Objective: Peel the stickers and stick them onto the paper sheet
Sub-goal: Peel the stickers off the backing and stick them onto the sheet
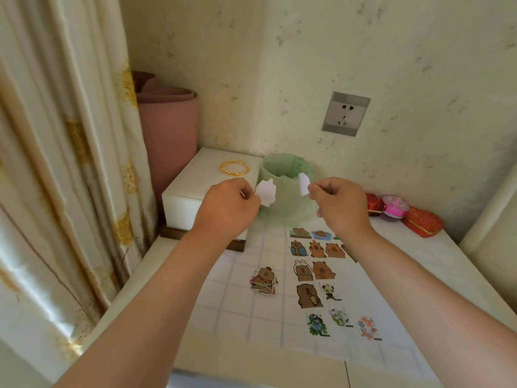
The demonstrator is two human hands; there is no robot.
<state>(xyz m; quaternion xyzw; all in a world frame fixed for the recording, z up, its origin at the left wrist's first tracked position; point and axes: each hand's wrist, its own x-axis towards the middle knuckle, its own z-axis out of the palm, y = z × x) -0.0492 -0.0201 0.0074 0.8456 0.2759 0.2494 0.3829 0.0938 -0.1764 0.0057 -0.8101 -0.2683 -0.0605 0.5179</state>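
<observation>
The left grip point(229, 203) pinches a white cut-out paper piece point(266, 193), and the right grip point(340, 203) pinches a smaller white paper scrap point(304, 184). Just beyond both stands a green-lined bin point(285, 203). Below the grips, on the table, lies the white gridded paper sheet point(251, 317), bearing stuck cartoon animal stickers point(316, 270) and a small loose sticker pile point(263, 281).

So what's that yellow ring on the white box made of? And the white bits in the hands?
The yellow ring is probably gold-coloured metal, since it glints brightly; plated plastic is possible. The left white bit and the right white bit look like thin matte paper, flat with cut edges, perhaps a sticker and its backing.
</observation>
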